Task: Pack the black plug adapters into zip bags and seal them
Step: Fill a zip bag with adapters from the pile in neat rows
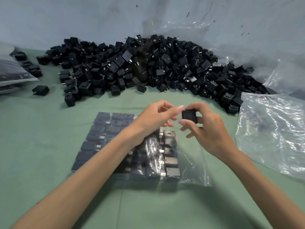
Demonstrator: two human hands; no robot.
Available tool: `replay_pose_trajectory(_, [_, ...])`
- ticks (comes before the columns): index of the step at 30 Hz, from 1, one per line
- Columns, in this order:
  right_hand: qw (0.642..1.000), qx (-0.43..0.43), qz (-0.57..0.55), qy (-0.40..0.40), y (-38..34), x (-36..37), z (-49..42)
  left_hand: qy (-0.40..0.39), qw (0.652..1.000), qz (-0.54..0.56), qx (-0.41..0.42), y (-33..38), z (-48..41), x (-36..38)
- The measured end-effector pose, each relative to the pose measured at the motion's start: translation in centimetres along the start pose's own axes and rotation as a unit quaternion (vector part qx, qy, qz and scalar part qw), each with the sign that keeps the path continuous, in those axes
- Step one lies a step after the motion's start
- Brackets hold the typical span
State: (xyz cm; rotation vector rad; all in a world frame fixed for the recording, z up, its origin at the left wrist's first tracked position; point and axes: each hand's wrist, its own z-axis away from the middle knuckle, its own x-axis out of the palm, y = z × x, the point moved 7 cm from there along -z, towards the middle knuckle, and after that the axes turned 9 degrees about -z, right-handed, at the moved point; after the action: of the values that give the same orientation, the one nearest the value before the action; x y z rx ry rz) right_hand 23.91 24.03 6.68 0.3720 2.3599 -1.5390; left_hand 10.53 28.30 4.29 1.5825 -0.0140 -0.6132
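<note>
Head view of the packing bench. One right hand (208,131) grasps a single black plug adapter (189,116), a matte, roughly cubic plastic block, between thumb and curled fingers, held in the air above the far edge of the zip bag. One left hand (152,117), fingers bent, reaches to the adapter's left side with a fingertip (180,106) at its upper corner; motion blur prevents telling whether it pinches the block or only touches it. One clear zip bag (196,164) lies flat on the green cloth (49,138) below both hands, filled with adapters in tidy rows, metal prongs glinting between the blocks. The left forearm covers part of the grid, so an exact count cannot be given, and the bag's right strip holds nothing. Behind it lies one heap of loose adapters (148,68), far too many to count, blocks tumbled at all angles with flat silver prongs showing. One stray adapter (40,90) sits apart at the left. Filled bags (13,73) lie at the left edge, seemingly two stacked. Crinkled clear plastic (272,129), glossy, lies at the right. Grey backdrop (82,17) behind. No legible writing or brand mark on any item
</note>
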Motion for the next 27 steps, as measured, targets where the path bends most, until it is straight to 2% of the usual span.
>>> replay_pose_trajectory(4, [0.993,0.056,-0.094,0.05,1.0,-1.9,-0.6,0.068,0.996,-0.05,-0.009,-1.3,-0.7,-2.8])
replay_pose_trajectory(7, [0.962,0.158,-0.191,0.118,3.6,-3.4,-0.5,0.109,0.99,-0.082,-0.028,-2.7,-1.0,-4.2])
replay_pose_trajectory(10, [0.925,0.267,-0.223,0.156,6.1,-4.0,0.1,0.128,0.987,-0.092,-0.036,-3.3,-1.1,-4.6])
replay_pose_trajectory(12, [0.911,0.332,-0.204,0.132,7.2,-4.1,0.3,0.127,0.986,-0.107,-0.032,-3.3,-1.2,-4.4])
replay_pose_trajectory(15, [0.913,0.391,-0.112,0.004,7.8,-3.3,0.9,0.127,0.985,-0.115,-0.029,-3.3,-1.2,-4.2])
replay_pose_trajectory(17, [0.918,0.381,-0.1,-0.054,7.6,-2.6,1.1,0.126,0.985,-0.115,-0.03,-3.3,-1.2,-4.2])
replay_pose_trajectory(20, [0.929,0.358,-0.065,-0.068,7.0,-2.4,0.9,0.124,0.984,-0.122,-0.031,-3.3,-1.2,-4.2])
replay_pose_trajectory(23, [0.951,0.296,0.082,-0.024,6.5,-3.8,0.1,0.126,0.983,-0.133,-0.032,-3.2,-1.1,-4.2])
replay_pose_trajectory(25, [0.953,0.237,0.188,-0.012,5.5,-4.3,-0.2,0.124,0.98,-0.154,-0.028,-3.0,-1.0,-4.0])
replay_pose_trajectory(27, [0.952,0.213,0.216,-0.033,4.9,-3.8,-0.2,0.117,0.976,-0.18,-0.026,-2.9,-1.0,-3.8])
